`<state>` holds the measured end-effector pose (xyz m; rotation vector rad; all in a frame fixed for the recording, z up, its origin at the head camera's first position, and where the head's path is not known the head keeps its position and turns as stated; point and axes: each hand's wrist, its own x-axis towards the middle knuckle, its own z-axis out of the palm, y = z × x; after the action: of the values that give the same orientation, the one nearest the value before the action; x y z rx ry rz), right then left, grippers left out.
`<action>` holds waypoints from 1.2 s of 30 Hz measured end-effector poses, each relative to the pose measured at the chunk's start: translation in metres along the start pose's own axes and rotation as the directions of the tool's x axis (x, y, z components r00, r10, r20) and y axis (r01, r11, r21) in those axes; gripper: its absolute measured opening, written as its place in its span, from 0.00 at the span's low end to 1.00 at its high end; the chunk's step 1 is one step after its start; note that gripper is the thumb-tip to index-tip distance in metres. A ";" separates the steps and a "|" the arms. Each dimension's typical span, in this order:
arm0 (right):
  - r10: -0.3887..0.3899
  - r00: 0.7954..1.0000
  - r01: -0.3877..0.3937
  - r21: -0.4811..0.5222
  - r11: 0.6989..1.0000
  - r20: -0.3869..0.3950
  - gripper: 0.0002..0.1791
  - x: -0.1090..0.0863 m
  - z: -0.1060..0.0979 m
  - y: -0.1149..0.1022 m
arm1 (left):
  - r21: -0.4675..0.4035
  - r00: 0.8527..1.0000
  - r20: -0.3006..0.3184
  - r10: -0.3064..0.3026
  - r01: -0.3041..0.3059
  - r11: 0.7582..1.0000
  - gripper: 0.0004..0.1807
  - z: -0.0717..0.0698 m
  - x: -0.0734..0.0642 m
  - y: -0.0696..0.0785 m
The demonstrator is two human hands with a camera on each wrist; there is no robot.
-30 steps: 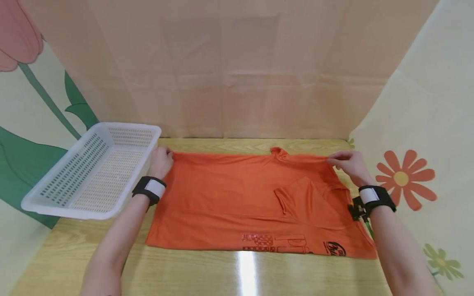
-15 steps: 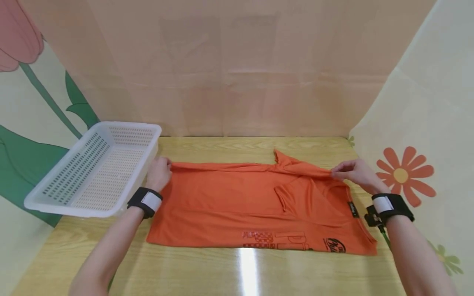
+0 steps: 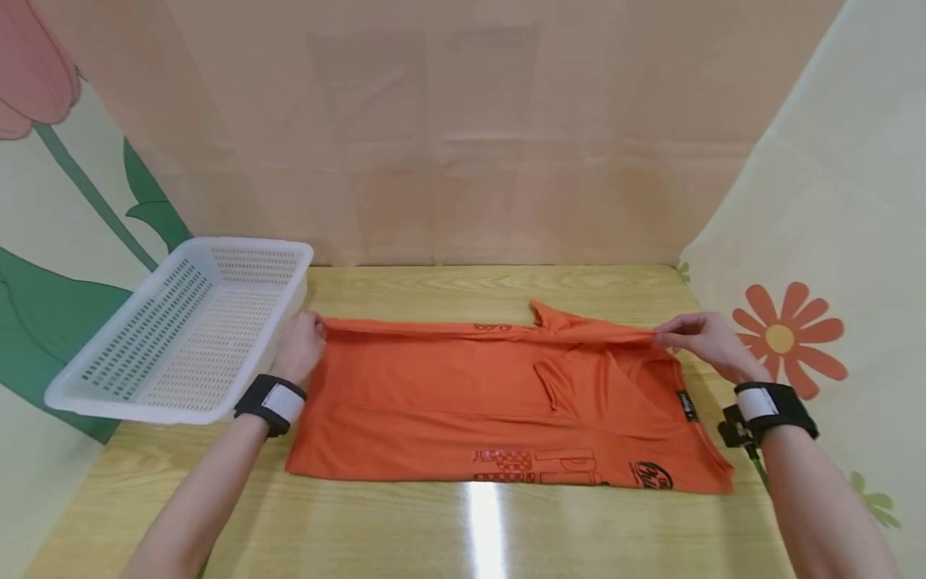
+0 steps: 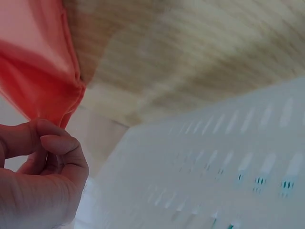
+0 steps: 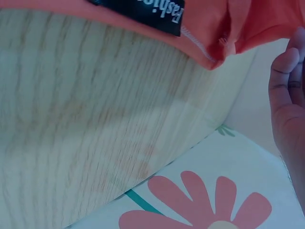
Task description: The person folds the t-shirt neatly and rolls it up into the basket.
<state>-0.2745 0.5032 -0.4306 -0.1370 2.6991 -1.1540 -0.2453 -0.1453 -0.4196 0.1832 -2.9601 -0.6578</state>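
An orange T-shirt (image 3: 419,378) lies along the table, its near side folded inward with one sleeve laid over the middle. Its far edge is raised and stretched between both hands. My left hand (image 3: 300,346) pinches the hem corner at the left end; the left wrist view shows thumb and fingertips closed on the bunched orange cloth (image 4: 43,81). At the shoulder end, my right hand (image 3: 705,342) pinches the far right corner. A sleeve (image 3: 546,314) sticks up along the far edge. The neckline carries a black label (image 3: 687,406). Dark print shows on the near strip.
A white perforated plastic basket (image 3: 188,338) stands at the left, close beside my left hand and wrist. Wooden tabletop (image 3: 376,523) shows in front of the shirt and behind it. A beige sheet (image 3: 463,145) hangs at the back, with flower-patterned sheets at both sides.
The shirt's far edge has come toward me and lifted in both hands, baring table behind it. The right hand moved slightly right and nearer; the black neck label came into sight.
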 end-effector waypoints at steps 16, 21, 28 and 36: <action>0.031 0.994 -0.009 -0.209 0.978 0.105 0.33 0.020 0.010 -0.015 | 0.008 0.983 0.125 0.132 -0.134 0.991 0.13 -0.006 0.006 0.009; -0.015 0.998 0.034 -0.313 0.949 0.064 0.30 0.047 0.033 -0.039 | 0.001 0.962 0.225 0.156 -0.160 0.987 0.14 0.007 0.029 0.014; 0.054 0.995 -0.021 -0.364 0.931 0.083 0.27 0.062 0.060 -0.049 | -0.019 0.908 0.382 0.170 -0.176 0.984 0.14 0.019 0.034 0.011; 0.092 0.987 -0.047 -0.305 0.951 0.134 0.25 0.065 0.073 -0.057 | -0.075 0.882 0.442 0.166 -0.148 0.986 0.21 0.016 0.033 0.010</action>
<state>-0.3213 0.4018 -0.4480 -0.1639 2.7040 -0.6771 -0.2809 -0.1344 -0.4274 -0.2485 -3.3401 -0.8332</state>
